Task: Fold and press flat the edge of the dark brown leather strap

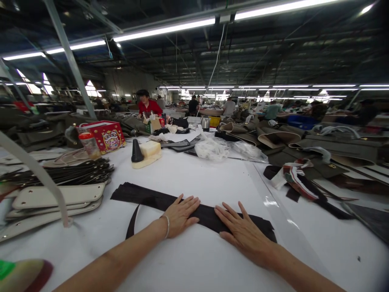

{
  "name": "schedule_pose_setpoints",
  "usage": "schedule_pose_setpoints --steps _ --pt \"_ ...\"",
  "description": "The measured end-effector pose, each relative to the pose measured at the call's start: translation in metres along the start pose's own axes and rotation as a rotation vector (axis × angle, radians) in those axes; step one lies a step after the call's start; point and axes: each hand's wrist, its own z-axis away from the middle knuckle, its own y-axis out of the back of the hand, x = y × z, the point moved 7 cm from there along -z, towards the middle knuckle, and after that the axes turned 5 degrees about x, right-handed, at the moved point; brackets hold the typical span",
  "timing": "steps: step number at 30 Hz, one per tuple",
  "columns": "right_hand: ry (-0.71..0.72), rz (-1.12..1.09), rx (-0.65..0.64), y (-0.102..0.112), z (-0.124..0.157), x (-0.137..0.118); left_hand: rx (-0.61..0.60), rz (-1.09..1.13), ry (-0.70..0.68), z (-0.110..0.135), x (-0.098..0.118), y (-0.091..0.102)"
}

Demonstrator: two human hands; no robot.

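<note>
Left hand (180, 217), right hand (244, 235), flat on a matte dark strip (146, 198), fingers (193, 199) spread apart

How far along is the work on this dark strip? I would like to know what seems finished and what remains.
Done, it seems: the cream punched panels lie stacked at the left. In hand: the left hand and right hand press the dark strip flat on the white table. Left, probably: its narrow strap lies loose, and olive panels lie unstacked at the right.
</note>
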Motion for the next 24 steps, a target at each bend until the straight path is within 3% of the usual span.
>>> schedule_pose_setpoints --steps 11,13,16,19,24 --pt "-0.175 0.046 -0.082 0.007 0.053 0.039 0.020 0.060 -0.015 0.001 -0.003 -0.001" --pt "-0.177 0.089 -0.028 0.006 0.048 0.036 0.026 0.065 -0.009 0.005 -0.003 0.001" --pt "-0.072 0.163 0.192 0.006 0.020 0.011 0.056 0.057 0.007 0.010 -0.003 0.012" --pt "0.081 0.190 0.326 -0.002 -0.010 -0.025 0.160 0.002 0.136 0.019 -0.014 0.034" --pt "0.060 0.168 0.222 -0.025 -0.027 -0.041 0.338 -0.142 0.548 0.077 -0.054 0.080"
